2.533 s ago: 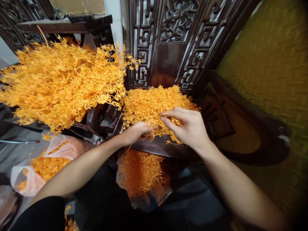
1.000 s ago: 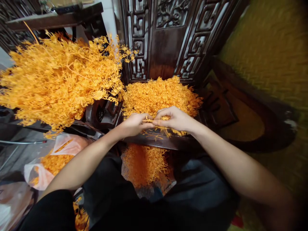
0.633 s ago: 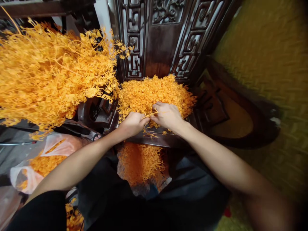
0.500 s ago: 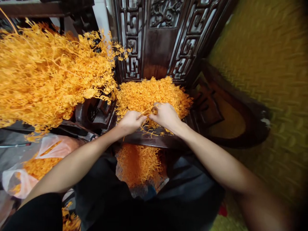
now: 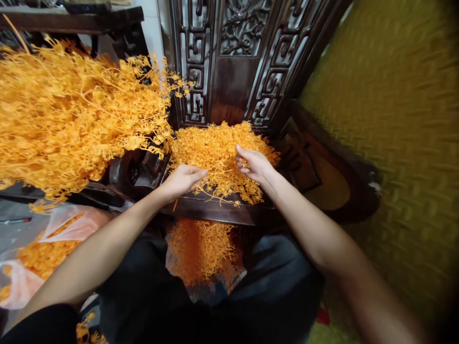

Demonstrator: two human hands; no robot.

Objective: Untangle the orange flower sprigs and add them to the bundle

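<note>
My left hand is closed, thumb against fingers, on the stem of an orange branching sprig, which looks like artificial foliage. The stem's tail pokes out below this hand, and its branches spread right over the seat edge. My right hand is apart from the left, its thumb raised and fingers loosely curled; I see nothing gripped in it. Under and behind both hands lies a heap of small orange sprigs on a dark carved wooden chair. The fingertips of my left hand are partly hidden.
A large mass of orange sprigs stands at the left, reaching the chair. A clear bag of orange pieces sits between my legs. Another plastic bag lies lower left. The carved chair back rises in front; a yellow woven-pattern surface is at right.
My hands were close together on the sprig; now my right hand has come off it, moving right and up with its fingers loosened. My left hand shifted slightly left, still holding the sprig.
</note>
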